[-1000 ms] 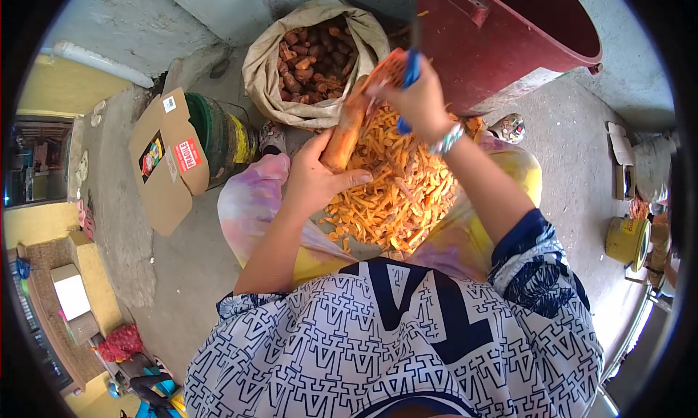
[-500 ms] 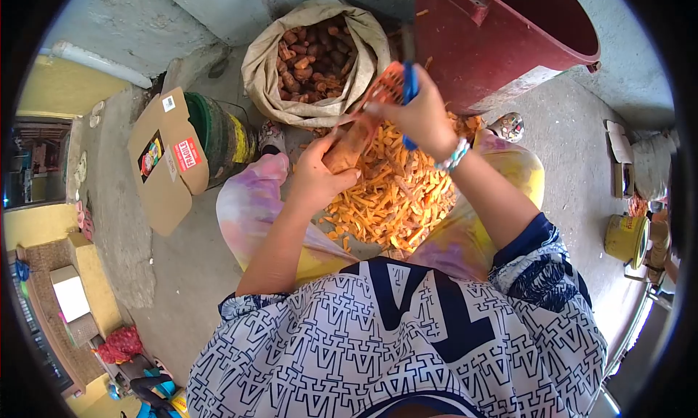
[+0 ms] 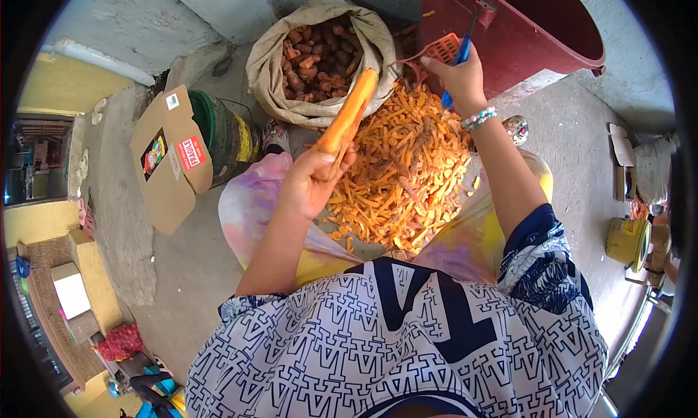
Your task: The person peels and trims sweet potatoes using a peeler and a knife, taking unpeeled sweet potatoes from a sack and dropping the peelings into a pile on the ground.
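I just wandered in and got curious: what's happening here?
A person's left hand holds a partly peeled orange root, while the right hand grips an orange peeler and a blue-handled tool. Orange peelings are heaped below, beside a sack of roots.

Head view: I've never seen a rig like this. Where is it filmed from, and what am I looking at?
There is no machine here: one camera, worn on a person's head, looks down at their own bare hands. The left hand holds a long, peeled-looking orange root. The right hand holds an orange slotted tool and a blue-handled tool. Between the legs, orange strips lie heaped on the floor. Beyond them stand an open sack of brownish roots and a big red tub.
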